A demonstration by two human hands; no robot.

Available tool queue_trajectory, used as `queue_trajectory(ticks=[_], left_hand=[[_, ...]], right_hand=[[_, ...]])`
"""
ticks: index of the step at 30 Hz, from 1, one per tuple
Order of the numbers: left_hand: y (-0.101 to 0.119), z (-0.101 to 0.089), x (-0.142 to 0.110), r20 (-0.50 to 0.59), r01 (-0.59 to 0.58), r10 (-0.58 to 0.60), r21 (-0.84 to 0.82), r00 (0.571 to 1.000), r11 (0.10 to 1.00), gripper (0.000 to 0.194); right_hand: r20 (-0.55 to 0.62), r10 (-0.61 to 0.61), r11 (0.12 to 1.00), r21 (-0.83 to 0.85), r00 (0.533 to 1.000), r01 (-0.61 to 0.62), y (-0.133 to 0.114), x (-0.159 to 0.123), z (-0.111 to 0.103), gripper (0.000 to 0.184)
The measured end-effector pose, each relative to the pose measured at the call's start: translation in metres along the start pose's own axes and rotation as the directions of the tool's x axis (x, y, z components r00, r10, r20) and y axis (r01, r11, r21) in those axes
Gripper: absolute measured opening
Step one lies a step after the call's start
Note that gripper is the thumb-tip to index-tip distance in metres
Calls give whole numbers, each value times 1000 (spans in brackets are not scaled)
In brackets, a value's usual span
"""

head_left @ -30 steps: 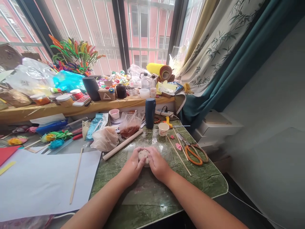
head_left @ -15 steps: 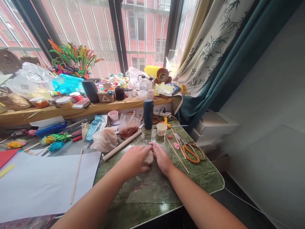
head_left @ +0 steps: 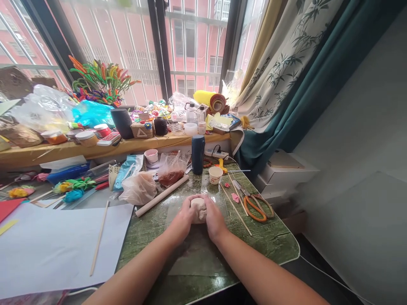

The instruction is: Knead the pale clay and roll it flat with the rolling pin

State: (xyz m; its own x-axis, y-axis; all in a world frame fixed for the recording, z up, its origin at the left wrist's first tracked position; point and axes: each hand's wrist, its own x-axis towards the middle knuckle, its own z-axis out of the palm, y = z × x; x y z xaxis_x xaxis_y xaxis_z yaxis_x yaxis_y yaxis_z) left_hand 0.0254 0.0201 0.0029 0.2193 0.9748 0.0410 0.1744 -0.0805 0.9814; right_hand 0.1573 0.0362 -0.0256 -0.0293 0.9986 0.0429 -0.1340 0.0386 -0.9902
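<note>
A pale beige lump of clay [head_left: 199, 209] sits on a clear plastic sheet [head_left: 193, 250] on the green table [head_left: 273, 237]. My left hand [head_left: 183, 217] cups its left side and my right hand [head_left: 213, 218] cups its right side, fingers curled round it. Both hands press the lump between them. A wooden rolling pin [head_left: 161, 195] lies just beyond my left hand.
Orange-handled scissors [head_left: 256, 206] and thin wooden sticks [head_left: 235, 204] lie to the right. A paper cup [head_left: 216, 174], a dark blue bottle [head_left: 197, 153] and plastic bags [head_left: 140, 187] stand behind. White paper [head_left: 54, 243] with a stick [head_left: 99, 238] covers the left. The windowsill is crowded with craft supplies.
My hands went from pressing the lump, to a sideways rolling motion, to cupping it from both sides now. The lump looks rounder and taller.
</note>
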Motion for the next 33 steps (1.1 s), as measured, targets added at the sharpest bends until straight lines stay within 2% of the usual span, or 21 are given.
queue_trajectory(ticks=[3,5,7,12,18,22,24,26,30,33], left_hand=[[5,4,2,-152,-6,-5,-72,988,997,47],[5,5,3,-219,-79,67,-44,973,996,45],[1,4,4,-249,-99,97,7,963,995,42],[-9,3,10,-231,8,9,73,973,997,31],[-12,2,7,-265,-5,38,122,964,992,35],[-17,1,6,-236,42,-3,162,972,986,39],[-17,1,7,-230,55,-22,138,973,989,39],[-14,3,9,-251,80,-59,73,966,994,37],[-4,9,12,-331,136,-141,-39,933,990,36],[3,11,13,-356,132,-137,-38,925,991,34]], right_hand=[[39,-152,984,-92,988,155,-16,-1,2,49],[120,-295,928,-199,948,314,-22,1,1,46],[185,-344,868,-312,920,387,-20,4,-1,45],[167,-246,837,-461,955,296,-4,10,-2,42],[246,-251,823,-455,936,340,-9,10,-2,41],[212,-182,854,-450,960,261,0,11,-5,43],[197,-184,863,-437,963,254,2,12,-3,43],[154,-171,893,-393,973,219,-1,11,2,44],[37,-58,944,-323,998,67,-21,11,17,43],[30,-58,937,-342,998,64,-40,14,23,40]])
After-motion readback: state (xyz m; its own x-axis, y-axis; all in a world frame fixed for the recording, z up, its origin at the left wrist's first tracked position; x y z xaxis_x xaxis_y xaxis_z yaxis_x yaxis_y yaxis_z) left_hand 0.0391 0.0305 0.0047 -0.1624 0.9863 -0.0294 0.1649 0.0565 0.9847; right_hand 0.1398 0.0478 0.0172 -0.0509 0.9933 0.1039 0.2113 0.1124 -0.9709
